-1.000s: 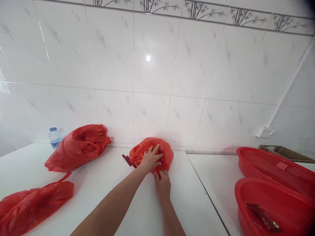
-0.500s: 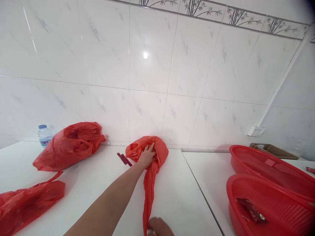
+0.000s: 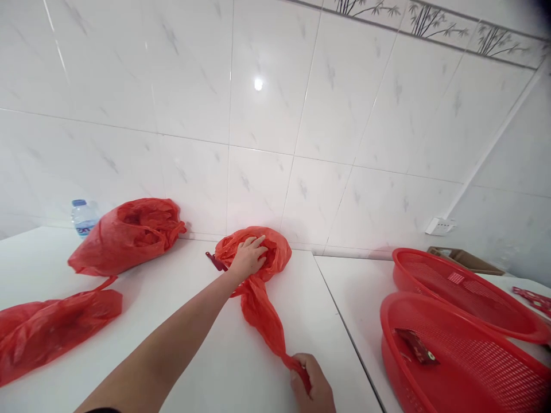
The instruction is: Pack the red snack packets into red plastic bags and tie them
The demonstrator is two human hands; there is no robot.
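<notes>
A bundle of red plastic bags (image 3: 279, 250) lies on the white table against the tiled wall. My left hand (image 3: 249, 256) rests on top of it, fingers stretched out and apart. From the bundle, a twisted red plastic bag (image 3: 263, 316) stretches toward me. Its near end is gripped in my right hand (image 3: 316, 385), thumb and fingers closed round it. Beside the bundle, partly behind my left wrist, lies a small dark red item (image 3: 215, 261).
To the left are a large stuffed red bag (image 3: 123, 244), another loose red bag (image 3: 64, 327) and a water bottle (image 3: 82, 221). At right, a red plastic basket (image 3: 390, 338) holds a dark packet (image 3: 416, 347); a second basket (image 3: 398, 272) and a brown tray (image 3: 467, 261) stand behind.
My right hand has come further into view, moving right with the bag's end. The bag now slants to the right and looks wider. My left hand stays on the bundle.
</notes>
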